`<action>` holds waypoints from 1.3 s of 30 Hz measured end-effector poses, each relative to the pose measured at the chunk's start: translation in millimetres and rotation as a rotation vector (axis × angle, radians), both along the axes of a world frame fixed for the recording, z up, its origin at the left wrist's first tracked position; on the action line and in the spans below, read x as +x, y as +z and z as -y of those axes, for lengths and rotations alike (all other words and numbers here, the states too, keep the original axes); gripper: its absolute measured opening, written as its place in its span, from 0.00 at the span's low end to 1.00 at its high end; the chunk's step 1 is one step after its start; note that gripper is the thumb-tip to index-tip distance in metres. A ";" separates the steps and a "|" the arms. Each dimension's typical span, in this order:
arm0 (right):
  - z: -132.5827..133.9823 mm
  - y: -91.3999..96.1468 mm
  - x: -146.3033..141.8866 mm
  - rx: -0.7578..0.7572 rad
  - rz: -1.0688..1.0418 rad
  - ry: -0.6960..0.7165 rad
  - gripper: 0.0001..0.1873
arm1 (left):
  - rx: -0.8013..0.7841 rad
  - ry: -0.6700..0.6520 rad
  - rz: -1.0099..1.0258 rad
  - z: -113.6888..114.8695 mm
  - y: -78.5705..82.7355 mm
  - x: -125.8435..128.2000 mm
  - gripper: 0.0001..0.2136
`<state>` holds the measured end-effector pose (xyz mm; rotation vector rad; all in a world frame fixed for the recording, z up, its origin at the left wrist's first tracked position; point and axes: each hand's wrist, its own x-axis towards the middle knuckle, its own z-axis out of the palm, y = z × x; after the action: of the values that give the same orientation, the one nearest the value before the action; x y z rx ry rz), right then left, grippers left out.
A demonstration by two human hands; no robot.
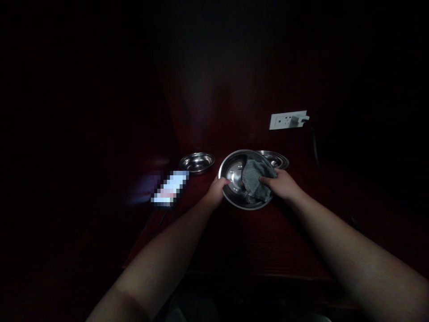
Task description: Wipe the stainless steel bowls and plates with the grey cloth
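Dark red wooden counter [254,241], dimly lit, seen from above; surroundings lost in shadow. Both bare forearms of the person reach in from the lower edge toward the middle of the counter.

Large steel bowl [234,172]: at the centre of the counter, tilted so that its inside faces the camera, lower rim toward the person.

Grey cloth [256,181]: bunched, lying inside the right half of the large steel bowl and over its right rim.

Left hand [217,191]: clenched on the left rim of the large steel bowl, thumb inside it.

Right hand [283,184]: at the right rim, fingers closed on the grey cloth and pressing it against the inner wall.

Second bowl [277,159]: steel, just behind the large steel bowl on the right, partly hidden by it; contact cannot be told.

Small bowl [197,162]: steel, upright, left of the large steel bowl and apart from it.

Lit screen [170,188]: blurred flat device left of the left hand, a thin cable [156,221] trailing from its near end.

Wall socket [284,120]: white, on the back panel at right, a white plug [300,119] in its right end and a dark cord [315,147] hanging down.
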<state>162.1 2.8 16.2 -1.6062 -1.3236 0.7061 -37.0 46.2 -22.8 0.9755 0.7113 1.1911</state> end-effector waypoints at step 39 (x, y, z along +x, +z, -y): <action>1.0 0.6 0.6 0.008 0.048 0.028 0.11 | -0.042 -0.003 -0.006 3.4 5.1 -2.4 0.17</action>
<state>162.7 1.7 16.8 -1.6100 -1.3839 0.6822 -39.3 42.8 -17.7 0.9457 0.7369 1.1663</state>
